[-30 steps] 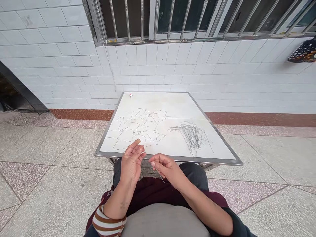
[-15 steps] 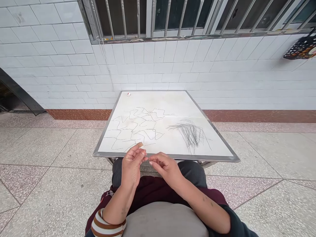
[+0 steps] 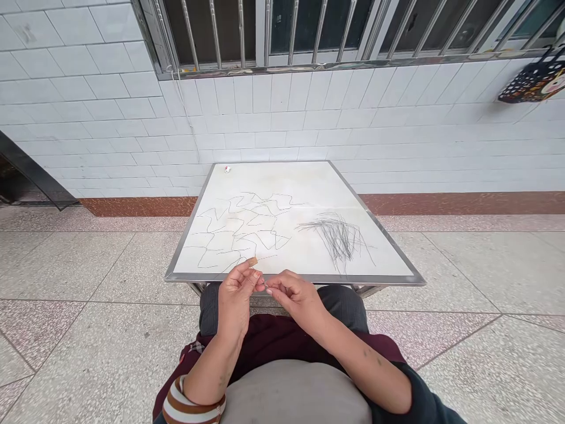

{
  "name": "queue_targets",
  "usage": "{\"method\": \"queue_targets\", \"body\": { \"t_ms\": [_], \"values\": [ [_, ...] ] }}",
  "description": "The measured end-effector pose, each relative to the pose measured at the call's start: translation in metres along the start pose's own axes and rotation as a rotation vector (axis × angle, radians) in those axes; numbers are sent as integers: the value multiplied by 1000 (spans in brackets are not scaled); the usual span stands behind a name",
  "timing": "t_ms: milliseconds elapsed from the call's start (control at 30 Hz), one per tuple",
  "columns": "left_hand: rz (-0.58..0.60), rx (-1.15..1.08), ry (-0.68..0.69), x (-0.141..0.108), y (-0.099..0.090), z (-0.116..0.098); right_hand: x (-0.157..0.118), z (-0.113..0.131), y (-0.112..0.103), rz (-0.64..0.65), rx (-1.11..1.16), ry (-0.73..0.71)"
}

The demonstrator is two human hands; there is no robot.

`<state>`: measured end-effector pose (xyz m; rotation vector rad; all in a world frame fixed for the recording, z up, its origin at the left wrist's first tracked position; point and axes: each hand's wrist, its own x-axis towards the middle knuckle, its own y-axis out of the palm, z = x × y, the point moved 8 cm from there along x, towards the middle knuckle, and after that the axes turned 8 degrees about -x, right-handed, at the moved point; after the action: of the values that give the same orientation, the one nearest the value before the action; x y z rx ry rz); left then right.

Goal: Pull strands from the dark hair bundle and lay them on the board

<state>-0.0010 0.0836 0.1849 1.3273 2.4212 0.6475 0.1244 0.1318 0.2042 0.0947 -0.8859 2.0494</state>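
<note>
My left hand [image 3: 239,290] is closed in a pinch just over the table's near edge, with a tan wrap on one fingertip. Facing it, my right hand [image 3: 295,296] also pinches, its fingertips almost touching the left ones. Between the two runs a short bit of thin dark wire [image 3: 265,285], mostly hidden by the fingers. On the white table [image 3: 265,176], bent wires [image 3: 247,221] lie spread out at the left. A tangled pile of straighter dark wires [image 3: 342,238] lies at the right.
A small red-and-white object [image 3: 228,169] sits at the table's far left corner. Behind the table stands a white tiled wall [image 3: 265,121] with a barred window [image 3: 304,35]. A patterned bag [image 3: 532,82] hangs at the right. My knees are under the table's near edge.
The view has shifted slightly. Both hands stay together in nearly the same pinch, with a little more of the wire showing between the fingertips.
</note>
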Motion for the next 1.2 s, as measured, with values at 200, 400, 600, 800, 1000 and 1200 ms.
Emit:
{"method": "queue_targets", "body": {
  "t_ms": [200,400,600,800,1000,1200],
  "values": [
    [27,25,-26,0,2,-2,-2,23,-8,-21,-278,-316],
    [45,81,-17,-2,5,-6,-4,42,-12,133,-429,-518],
    [46,168,3,-8,8,-9,0,50,-17,249,-403,-615],
    [29,21,-64,-9,9,4,3,42,-22,241,-352,-640],
    [23,2,-85,-9,9,12,-1,35,-22,193,-486,-697],
    [-20,97,-71,-5,6,19,1,36,-16,228,-540,-681]
  ]
}}
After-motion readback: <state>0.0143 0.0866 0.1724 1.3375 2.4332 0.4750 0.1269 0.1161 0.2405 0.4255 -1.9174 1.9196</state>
